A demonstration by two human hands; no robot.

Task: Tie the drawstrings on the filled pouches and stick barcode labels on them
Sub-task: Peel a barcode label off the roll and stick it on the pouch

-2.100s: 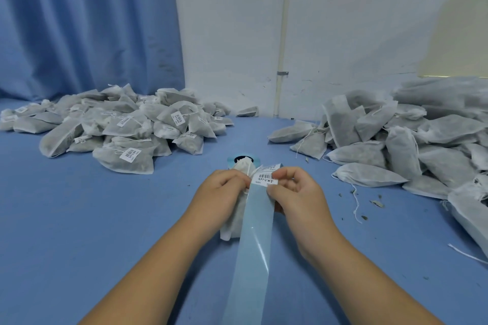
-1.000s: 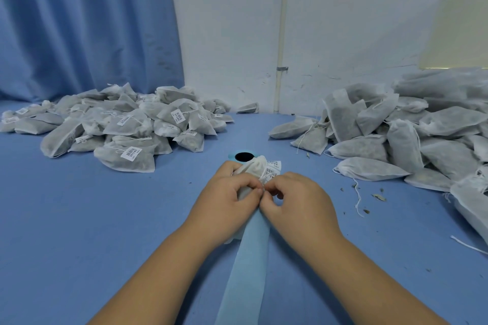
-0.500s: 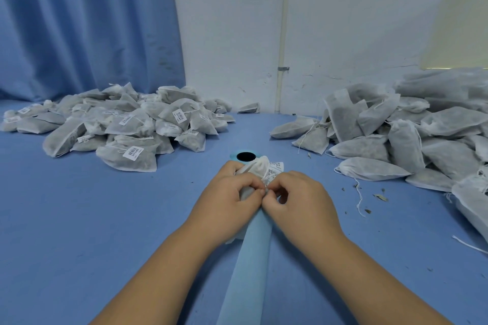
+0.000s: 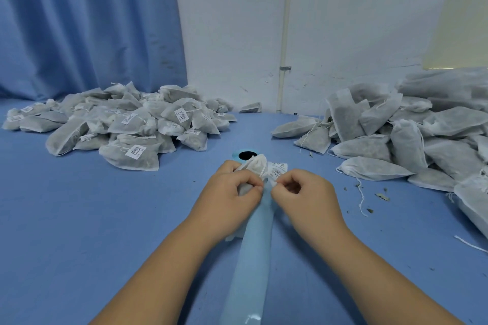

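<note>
1. Dozens of finished pouches [image 4: 126, 126] lie heaped at the left of the blue worktop [image 4: 92, 232], many showing a white barcode sticker.
2. At centre, the left hand [image 4: 229, 192] has its grip closed round one filled pouch [image 4: 254, 163]. It holds the pouch low over the worktop, gathered neck pointing away from the person.
3. Just behind the neck sits the label roll [image 4: 247, 155]. Its pale blue label strip [image 4: 253, 245] runs from between the hands back toward the person. A barcode label [image 4: 277, 167] stands at the strip's head, just right of the pouch neck.
4. The right hand [image 4: 303, 192] has its grip closed too, thumb and forefinger pinching the head of the strip. Whether they hold the label's edge or only the liner cannot be told.
5. Further right, a heap of unlabelled pouches [image 4: 396, 134] waits with loose drawstrings trailing.
6. Judging by this, the labelling step is in hand. The neck looks drawn shut, though no knot is visible.
7. The next move calls for peeling the label cleanly off its liner. The left grip must keep the pouch steady while the label is pressed flat on the fabric face, clear of the gathers. The pouch then belongs with the left heap.
</note>
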